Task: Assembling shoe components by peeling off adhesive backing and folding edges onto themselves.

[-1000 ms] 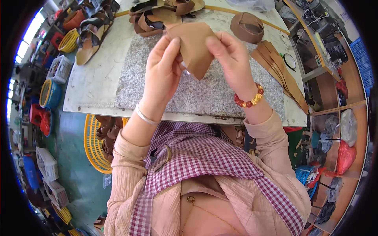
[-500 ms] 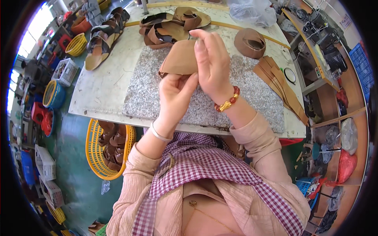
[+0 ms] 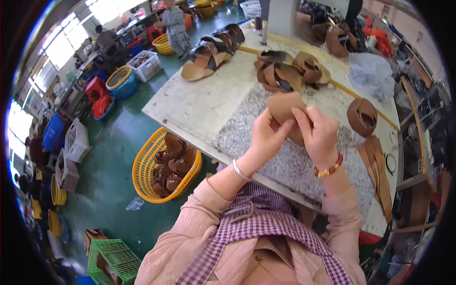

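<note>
Between my two hands, above the speckled grey slab (image 3: pixel 242 121), is a curved brown leather shoe upper (image 3: pixel 285 105). My left hand (image 3: pixel 269 135) grips its lower left edge, thumb on the outside and the other fingers partly hidden behind it. At its right side my right hand (image 3: pixel 319 130) pinches the edge between thumb and curled fingers. A similar round brown upper (image 3: pixel 362 117) stands on the table to the right. Flat brown leather strips (image 3: pixel 375 166) lie near the right edge. Beyond my hands sits a cluster of brown sandal pieces with tan insoles (image 3: pixel 280 71).
A row of sandals (image 3: pixel 209 57) lines the table's far left edge. Clear plastic bags (image 3: pixel 373 76) lie at the far right. On the green floor, a yellow basket (image 3: pixel 137 166) holds brown uppers, with a green crate (image 3: pixel 111 256) nearer me. A person in grey (image 3: pixel 173 28) stands far left.
My view has swung left, so the table appears further right. My right hand has gone from extended fingers to a pinch on the upper, which is now tilted differently.
</note>
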`<state>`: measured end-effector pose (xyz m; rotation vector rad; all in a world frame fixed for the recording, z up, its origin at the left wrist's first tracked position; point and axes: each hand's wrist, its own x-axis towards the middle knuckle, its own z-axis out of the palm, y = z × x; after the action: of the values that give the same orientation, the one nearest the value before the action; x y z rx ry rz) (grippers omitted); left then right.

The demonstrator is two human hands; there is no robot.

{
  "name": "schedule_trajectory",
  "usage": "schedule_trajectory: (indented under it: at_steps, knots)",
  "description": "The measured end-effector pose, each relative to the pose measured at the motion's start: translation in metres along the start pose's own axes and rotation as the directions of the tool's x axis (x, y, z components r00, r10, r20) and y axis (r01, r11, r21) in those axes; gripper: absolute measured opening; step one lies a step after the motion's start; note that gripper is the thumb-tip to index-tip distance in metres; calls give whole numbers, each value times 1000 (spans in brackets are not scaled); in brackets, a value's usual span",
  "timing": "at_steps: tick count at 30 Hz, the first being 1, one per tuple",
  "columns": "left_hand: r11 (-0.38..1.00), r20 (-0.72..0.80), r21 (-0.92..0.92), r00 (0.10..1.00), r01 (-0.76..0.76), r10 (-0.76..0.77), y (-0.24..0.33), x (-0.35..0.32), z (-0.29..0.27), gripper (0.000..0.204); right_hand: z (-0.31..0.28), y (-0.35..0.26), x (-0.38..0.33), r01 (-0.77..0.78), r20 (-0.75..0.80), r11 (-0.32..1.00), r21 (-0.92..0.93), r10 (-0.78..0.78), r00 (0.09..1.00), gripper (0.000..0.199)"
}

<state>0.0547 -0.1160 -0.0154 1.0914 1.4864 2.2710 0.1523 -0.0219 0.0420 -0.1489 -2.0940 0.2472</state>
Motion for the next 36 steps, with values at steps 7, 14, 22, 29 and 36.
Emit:
schedule_trajectory:
  at_steps: [7, 14, 22, 29, 36]
  knots:
    - [817, 219, 379, 900, -434, 377, 20, 34, -37, 57, -28, 23, 11, -434, 321, 503, 747, 299, 899, 22]
    - [720, 291, 650, 955, -243, 59, 23, 24, 0, 15, -30, 61, -29, -343, 163, 921, 185, 316, 935, 23]
    - [734, 534, 657, 793, -172, -292, 15, 52, 12, 8, -44, 49, -68, -666, 526, 660, 349, 450, 722, 22]
    - [935, 490, 340, 829, 101, -268, -45, 71, 17, 7, -79, 76, -54, -606, 660, -261, 751, 274, 699, 24]
    - [839, 578, 538, 687, 85, -441, -72, 47, 1, 8, -113, 206, 9, -274, 245, -42, 961, 590, 769, 23]
